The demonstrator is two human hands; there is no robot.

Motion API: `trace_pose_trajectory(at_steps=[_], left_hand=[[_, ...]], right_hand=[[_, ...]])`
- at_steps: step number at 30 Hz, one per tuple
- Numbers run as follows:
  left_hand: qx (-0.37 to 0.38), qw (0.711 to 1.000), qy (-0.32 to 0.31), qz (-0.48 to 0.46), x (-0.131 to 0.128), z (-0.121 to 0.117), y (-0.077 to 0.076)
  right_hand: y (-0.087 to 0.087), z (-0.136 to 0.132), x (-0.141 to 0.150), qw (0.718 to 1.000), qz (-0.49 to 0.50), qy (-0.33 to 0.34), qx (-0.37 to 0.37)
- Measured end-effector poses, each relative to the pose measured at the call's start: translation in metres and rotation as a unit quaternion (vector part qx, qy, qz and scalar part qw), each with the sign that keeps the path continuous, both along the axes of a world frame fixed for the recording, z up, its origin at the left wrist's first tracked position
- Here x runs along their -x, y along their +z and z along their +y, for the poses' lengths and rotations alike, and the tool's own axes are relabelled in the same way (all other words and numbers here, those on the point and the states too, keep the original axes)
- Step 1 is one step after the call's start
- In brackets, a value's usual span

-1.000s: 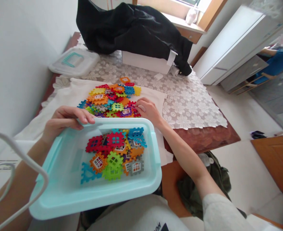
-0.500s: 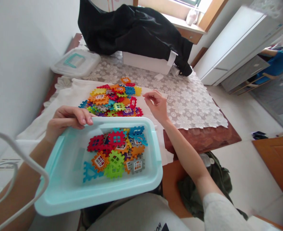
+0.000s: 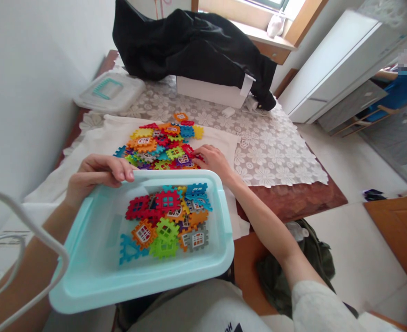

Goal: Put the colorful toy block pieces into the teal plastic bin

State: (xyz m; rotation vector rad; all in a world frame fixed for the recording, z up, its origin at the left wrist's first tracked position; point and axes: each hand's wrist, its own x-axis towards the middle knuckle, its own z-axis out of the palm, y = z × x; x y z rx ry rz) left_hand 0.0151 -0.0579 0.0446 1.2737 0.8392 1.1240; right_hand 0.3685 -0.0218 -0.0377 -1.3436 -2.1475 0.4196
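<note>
Plastic waffle tiles (image 3: 158, 150) are lying in a loose heap on a white cloth (image 3: 96, 133). They're light, stiff, a bit slick, with toothed edges, so I'm taking them by an edge or tooth, not flat. My right hand (image 3: 214, 161) is working the heap's near edge, fingertips (image 3: 203, 157) closing narrow beside a red tile (image 3: 188, 150); can't tell if anything's held. My left hand (image 3: 99, 170) is hooking its fingers over the rim of a pale blue plastic bin (image 3: 141, 288), which is holding more tiles (image 3: 167, 221). Beyond, a lace tablecloth (image 3: 275, 157) is spreading under a bin lid (image 3: 109, 94) and a black cloth (image 3: 189, 46) draped over a white box (image 3: 206, 92).
</note>
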Motion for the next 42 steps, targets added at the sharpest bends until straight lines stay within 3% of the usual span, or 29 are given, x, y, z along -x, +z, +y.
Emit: trace_pose_trajectory(at_steps=[8,14,17,27,34,38,42], left_hand=[[-0.007,1.000,-0.006,-0.010,-0.001,-0.001,0.000],[-0.011,1.000,-0.013,-0.022,-0.003,-0.002,0.002],[-0.022,0.999,-0.018,-0.021,-0.003,-0.002,0.002],[-0.045,0.998,-0.033,-0.024,-0.003,0.000,0.000],[-0.043,0.999,-0.027,-0.014,-0.001,0.001,-0.001],[-0.043,0.999,-0.024,-0.011,-0.001,0.001,-0.001],[-0.041,0.999,-0.022,-0.009,-0.002,0.000,0.000]], right_hand=[[0.006,-0.003,0.002,1.000,0.000,-0.016,0.009],[0.012,-0.003,-0.011,0.995,-0.056,0.076,0.011],[0.013,-0.001,-0.017,0.995,-0.046,0.090,0.020],[0.003,0.007,-0.015,0.987,0.151,0.057,-0.002],[0.008,0.007,-0.013,0.974,0.218,0.029,-0.050],[0.017,0.008,-0.014,0.936,0.348,0.050,-0.011],[0.028,0.002,-0.013,0.849,0.512,0.082,0.106]])
